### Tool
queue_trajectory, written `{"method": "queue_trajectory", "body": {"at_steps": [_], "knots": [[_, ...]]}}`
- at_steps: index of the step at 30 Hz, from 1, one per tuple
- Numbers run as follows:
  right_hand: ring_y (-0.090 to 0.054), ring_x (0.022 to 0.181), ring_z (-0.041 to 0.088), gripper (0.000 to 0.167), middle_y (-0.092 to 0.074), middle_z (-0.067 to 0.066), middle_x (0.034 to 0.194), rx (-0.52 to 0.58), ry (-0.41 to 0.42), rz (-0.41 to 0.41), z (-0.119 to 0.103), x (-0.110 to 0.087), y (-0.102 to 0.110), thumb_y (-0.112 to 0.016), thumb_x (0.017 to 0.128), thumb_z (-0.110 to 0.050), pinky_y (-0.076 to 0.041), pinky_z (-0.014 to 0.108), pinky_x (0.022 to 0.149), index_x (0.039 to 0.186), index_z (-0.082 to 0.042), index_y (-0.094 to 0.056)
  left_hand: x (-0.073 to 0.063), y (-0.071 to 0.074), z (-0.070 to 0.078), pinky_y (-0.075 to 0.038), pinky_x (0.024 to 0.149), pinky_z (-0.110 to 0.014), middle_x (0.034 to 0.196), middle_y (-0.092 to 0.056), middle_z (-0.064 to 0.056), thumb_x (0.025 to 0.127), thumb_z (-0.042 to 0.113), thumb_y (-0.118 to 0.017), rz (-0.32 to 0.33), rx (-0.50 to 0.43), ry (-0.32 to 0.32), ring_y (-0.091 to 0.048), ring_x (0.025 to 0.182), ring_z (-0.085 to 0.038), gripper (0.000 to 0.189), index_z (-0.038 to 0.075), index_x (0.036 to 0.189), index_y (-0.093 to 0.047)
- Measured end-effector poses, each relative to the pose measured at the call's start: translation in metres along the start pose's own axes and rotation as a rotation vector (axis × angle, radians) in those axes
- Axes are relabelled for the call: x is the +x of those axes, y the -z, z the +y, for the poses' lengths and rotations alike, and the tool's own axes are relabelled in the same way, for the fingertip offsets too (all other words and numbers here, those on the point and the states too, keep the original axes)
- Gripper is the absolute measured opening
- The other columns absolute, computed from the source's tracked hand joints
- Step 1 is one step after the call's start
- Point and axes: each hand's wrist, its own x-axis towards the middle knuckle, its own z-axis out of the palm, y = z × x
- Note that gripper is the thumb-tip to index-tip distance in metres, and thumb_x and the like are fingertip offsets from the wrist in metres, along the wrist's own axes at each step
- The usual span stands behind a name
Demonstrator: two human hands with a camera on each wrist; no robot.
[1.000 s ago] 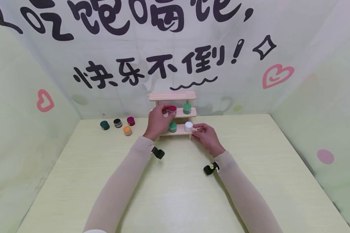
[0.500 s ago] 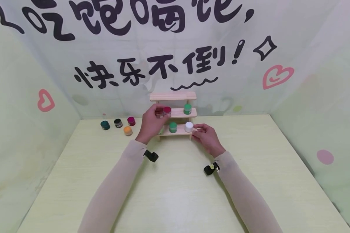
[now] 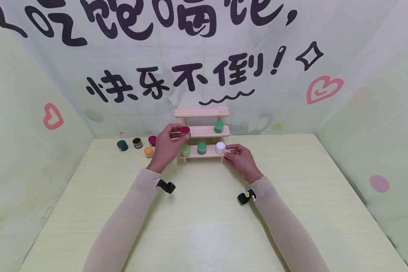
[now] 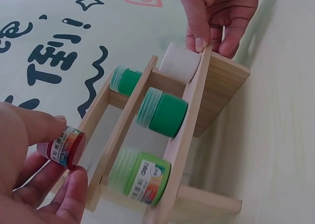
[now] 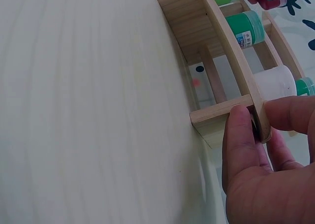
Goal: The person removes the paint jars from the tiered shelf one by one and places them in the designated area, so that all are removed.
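Observation:
At the left end of the middle tier of a small wooden tiered rack (image 3: 202,112), my left hand (image 3: 165,148) pinches a red-lidded paint jar (image 3: 185,132) between thumb and fingers. Whether this jar (image 4: 63,146) touches the tier is unclear. My right hand (image 3: 242,161) grips the right end of the bottom plank (image 5: 231,47). That plank bears a light green jar (image 3: 185,150), a green jar (image 3: 202,148) and a white jar (image 3: 220,147). Another green jar (image 3: 219,127) stands at the right of the middle tier.
Left of the rack on the table (image 3: 204,226) stand a teal jar (image 3: 122,146), a black jar (image 3: 137,143), an orange jar (image 3: 149,152) and a magenta jar (image 3: 152,141), partly behind the left hand. A printed cloth wall (image 3: 278,109) rises right behind the rack.
My left hand has moved left along the middle tier with the red-lidded jar, uncovering the light green jar below. The right hand has stayed at the rack's right end.

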Motion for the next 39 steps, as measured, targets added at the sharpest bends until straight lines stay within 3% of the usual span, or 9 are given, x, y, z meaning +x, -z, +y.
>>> {"method": "queue_trajectory", "body": {"at_steps": [13,18,24,28,35,39], "knots": [[-0.069,0.089,0.011,0.033,-0.060,0.003,0.096,-0.027,0.004,0.000,0.000,-0.001,0.002,-0.067,0.101,-0.002,-0.064,0.028,0.091,0.133,0.001,-0.060,-0.010,0.029,-0.020,-0.059,0.106,-0.041,0.136,-0.068,-0.009,0.096,0.032,-0.080,0.055,0.093,0.022,-0.067,0.122,-0.026,0.051,0.012,0.140,-0.062],[-0.072,0.089,0.012,0.033,-0.067,0.003,0.096,-0.013,0.010,0.008,-0.001,-0.001,0.002,-0.067,0.100,-0.001,-0.065,0.026,0.087,0.132,0.003,-0.061,-0.014,0.043,-0.027,-0.059,0.106,-0.041,0.137,-0.067,-0.010,0.097,0.032,-0.080,0.067,0.085,0.033,-0.068,0.123,-0.027,0.053,0.011,0.141,-0.061],[-0.074,0.091,0.015,0.033,-0.069,0.003,0.097,-0.019,0.016,0.023,0.000,-0.001,-0.001,-0.069,0.100,-0.004,-0.065,0.026,0.086,0.132,0.001,-0.063,-0.014,0.060,-0.034,-0.060,0.096,-0.025,0.132,-0.069,-0.010,0.096,0.036,-0.080,0.120,0.129,0.041,-0.067,0.116,-0.024,0.052,0.012,0.139,-0.063],[-0.075,0.094,0.018,0.034,-0.070,0.003,0.096,-0.020,0.016,0.026,0.001,-0.001,0.000,-0.070,0.099,-0.004,-0.065,0.029,0.089,0.132,0.001,-0.063,-0.017,0.071,-0.034,-0.059,0.085,-0.015,0.132,-0.068,-0.011,0.096,0.036,-0.080,0.146,0.104,0.041,-0.066,0.117,-0.025,0.051,0.012,0.138,-0.064],[-0.076,0.098,0.022,0.032,-0.074,0.004,0.098,-0.007,0.015,0.041,0.001,-0.002,-0.002,-0.073,0.099,-0.008,-0.065,0.031,0.090,0.129,-0.001,-0.066,-0.023,0.089,-0.038,-0.058,0.096,-0.016,0.136,-0.067,-0.011,0.097,0.035,-0.079,0.154,0.080,0.067,-0.066,0.124,-0.023,0.053,0.012,0.141,-0.061],[-0.076,0.098,0.022,0.029,-0.075,0.004,0.099,0.004,0.014,0.041,0.002,-0.001,-0.002,-0.073,0.099,-0.009,-0.065,0.030,0.090,0.127,-0.003,-0.067,-0.026,0.098,-0.041,-0.057,0.095,-0.014,0.136,-0.066,-0.010,0.097,0.037,-0.078,0.168,0.097,0.088,-0.065,0.123,-0.021,0.054,0.013,0.143,-0.061]]}}
